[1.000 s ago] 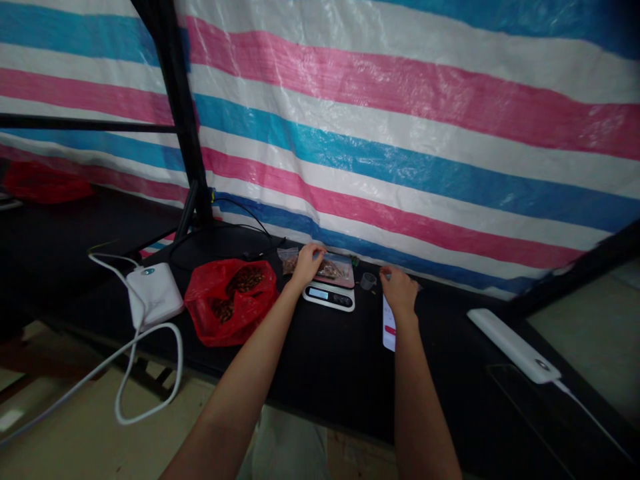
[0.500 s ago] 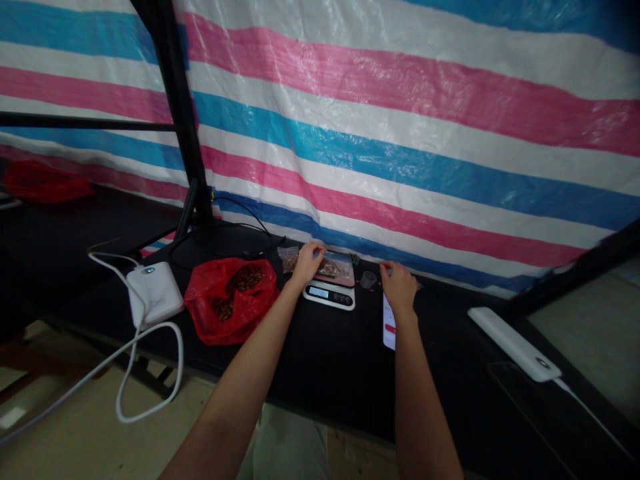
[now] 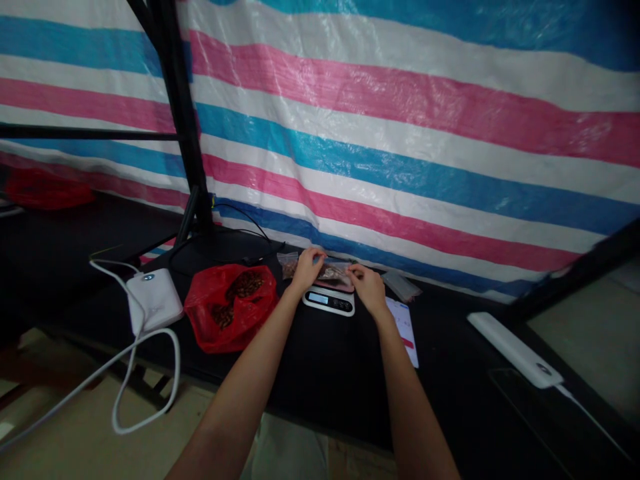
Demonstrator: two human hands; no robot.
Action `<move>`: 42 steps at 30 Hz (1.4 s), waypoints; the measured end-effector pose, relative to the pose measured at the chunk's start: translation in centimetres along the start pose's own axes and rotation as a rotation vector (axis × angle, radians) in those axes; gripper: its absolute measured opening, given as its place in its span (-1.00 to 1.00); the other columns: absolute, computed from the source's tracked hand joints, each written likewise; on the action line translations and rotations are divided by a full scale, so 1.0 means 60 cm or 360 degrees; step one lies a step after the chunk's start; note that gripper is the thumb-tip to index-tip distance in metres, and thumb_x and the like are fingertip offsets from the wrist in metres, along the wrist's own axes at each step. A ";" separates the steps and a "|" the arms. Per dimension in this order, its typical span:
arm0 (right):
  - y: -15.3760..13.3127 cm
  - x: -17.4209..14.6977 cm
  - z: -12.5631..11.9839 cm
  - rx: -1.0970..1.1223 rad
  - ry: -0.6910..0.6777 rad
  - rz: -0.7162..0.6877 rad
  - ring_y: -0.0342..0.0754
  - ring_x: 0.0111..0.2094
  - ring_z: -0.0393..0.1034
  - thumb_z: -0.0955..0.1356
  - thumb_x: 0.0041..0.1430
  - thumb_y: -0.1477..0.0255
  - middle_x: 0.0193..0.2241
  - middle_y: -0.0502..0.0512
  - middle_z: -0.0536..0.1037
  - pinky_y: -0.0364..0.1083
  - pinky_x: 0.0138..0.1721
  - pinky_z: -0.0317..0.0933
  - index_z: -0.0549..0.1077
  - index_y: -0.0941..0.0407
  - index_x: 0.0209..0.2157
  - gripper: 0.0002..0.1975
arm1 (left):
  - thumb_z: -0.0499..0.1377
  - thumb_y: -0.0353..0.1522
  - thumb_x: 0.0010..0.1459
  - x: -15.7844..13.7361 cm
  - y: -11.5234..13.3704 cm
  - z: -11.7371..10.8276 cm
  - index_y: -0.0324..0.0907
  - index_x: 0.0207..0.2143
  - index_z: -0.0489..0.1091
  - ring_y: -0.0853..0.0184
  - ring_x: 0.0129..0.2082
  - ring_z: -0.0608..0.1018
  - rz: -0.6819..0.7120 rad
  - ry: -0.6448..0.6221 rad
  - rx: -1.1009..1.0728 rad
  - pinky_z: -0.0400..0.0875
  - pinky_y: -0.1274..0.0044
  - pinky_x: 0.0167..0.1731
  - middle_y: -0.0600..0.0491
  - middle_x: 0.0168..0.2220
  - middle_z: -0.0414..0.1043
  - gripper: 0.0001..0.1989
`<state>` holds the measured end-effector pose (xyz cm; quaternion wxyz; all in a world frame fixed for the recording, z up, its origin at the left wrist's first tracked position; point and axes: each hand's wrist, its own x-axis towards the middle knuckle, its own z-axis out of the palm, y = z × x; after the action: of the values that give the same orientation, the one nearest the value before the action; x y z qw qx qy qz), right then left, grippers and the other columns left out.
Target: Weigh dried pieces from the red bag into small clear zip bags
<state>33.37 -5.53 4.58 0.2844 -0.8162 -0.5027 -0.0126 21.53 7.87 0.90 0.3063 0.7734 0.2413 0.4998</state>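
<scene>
A small digital kitchen scale (image 3: 327, 303) with a lit display stands near the back of the black table. On its platform lies a clear plastic bag (image 3: 332, 272) of small brown pieces. My left hand (image 3: 307, 268) is closed in a pinch at the bag's upper left edge. From the other side, my right hand (image 3: 369, 285) pinches at its right edge. Beside my left hand rests a second, smaller zip bag (image 3: 287, 265) with brown contents. Flat clear bags (image 3: 401, 286) lie behind a phone (image 3: 404, 328) with a bright screen, right of my right hand.
An open red plastic bag (image 3: 200, 313) of brown beans or nuts sits to the left. Farther left is a white power bank (image 3: 155, 301) with a looped cable (image 3: 176, 347). Another white device (image 3: 515, 350) lies at right. A striped tarp (image 3: 380, 153) hangs behind the table.
My right hand has moved left from over the phone to the bag on the scale, uncovering the phone and the flat bags. My left hand stays at the bag.
</scene>
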 end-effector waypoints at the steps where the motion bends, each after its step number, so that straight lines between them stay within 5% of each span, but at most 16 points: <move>1: -0.005 -0.002 -0.004 -0.0033 0.0091 -0.0089 -0.04 -0.38 0.40 0.24 0.11 0.24 -0.45 -0.01 0.53 -0.15 -0.43 0.10 0.46 -0.01 -0.26 -0.77 | 0.07 -0.46 0.06 0.000 0.003 -0.001 -0.25 -0.40 0.42 0.32 -0.28 0.44 -0.0008 0.0000 -0.0061 0.29 0.48 -0.18 0.00 -0.36 0.43 -0.88; 5: -0.024 -0.013 -0.020 -0.0080 0.0325 -0.0428 -0.08 -0.36 0.36 0.18 0.18 0.30 -0.32 0.01 0.48 -0.16 -0.43 0.10 0.43 0.01 -0.25 -0.76 | 0.12 -0.31 0.06 0.001 0.016 -0.004 -0.25 -0.29 0.43 0.30 -0.24 0.46 -0.0131 -0.0154 -0.0472 0.30 0.49 -0.16 -0.02 -0.27 0.46 -0.78; 11: -0.022 -0.008 -0.027 0.0163 0.0409 -0.0477 -0.11 -0.35 0.34 0.20 0.16 0.30 -0.25 0.05 0.39 -0.16 -0.37 0.17 0.44 0.05 -0.29 -0.76 | 0.19 -0.20 -0.03 0.002 0.025 -0.006 -0.29 -0.30 0.47 0.28 -0.28 0.49 -0.0310 -0.0561 -0.0958 0.32 0.49 -0.18 -0.02 -0.31 0.50 -0.66; 20: -0.011 0.002 -0.020 0.0430 0.0373 -0.0271 -0.04 -0.36 0.38 0.24 0.08 0.31 -0.35 0.04 0.53 -0.10 -0.30 0.19 0.46 0.06 -0.29 -0.77 | 0.29 -0.16 -0.19 0.008 0.038 -0.008 -0.29 -0.48 0.47 0.32 -0.45 0.51 -0.0492 -0.0293 -0.1029 0.38 0.52 -0.36 0.00 -0.49 0.51 -0.66; 26: 0.001 0.012 -0.012 0.0763 0.0408 -0.0189 -0.04 -0.40 0.40 0.31 -0.03 0.27 -0.47 0.02 0.53 -0.10 -0.31 0.21 0.44 0.09 -0.19 -0.66 | 0.18 -0.17 -0.03 0.008 0.045 0.005 -0.28 -0.46 0.42 0.37 -0.55 0.48 -0.0383 -0.0174 -0.0911 0.33 0.57 -0.48 0.04 -0.55 0.48 -0.69; 37: 0.020 0.025 0.013 0.1265 0.0414 -0.0130 -0.13 -0.51 0.33 0.39 -0.19 0.31 -0.59 -0.09 0.39 -0.16 -0.43 0.19 0.23 0.10 -0.45 -0.71 | 0.00 -0.33 0.14 -0.008 0.067 0.004 -0.20 -0.45 0.35 0.39 -0.48 0.42 -0.0128 -0.0061 -0.0231 0.24 0.59 -0.42 0.12 -0.53 0.38 -0.80; 42: 0.019 0.024 0.020 0.1278 0.0366 -0.0108 -0.13 -0.51 0.33 0.37 -0.15 0.24 -0.58 -0.10 0.41 -0.16 -0.47 0.20 0.22 0.08 -0.31 -0.63 | -0.01 -0.32 0.14 -0.009 0.067 0.009 -0.21 -0.46 0.33 0.42 -0.53 0.39 -0.0134 -0.0061 -0.0260 0.22 0.61 -0.46 0.15 -0.58 0.32 -0.79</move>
<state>34.71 -4.20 3.50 0.6337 -0.6167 -0.4594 0.0840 22.09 4.57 3.24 0.3937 0.7444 0.2261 0.4897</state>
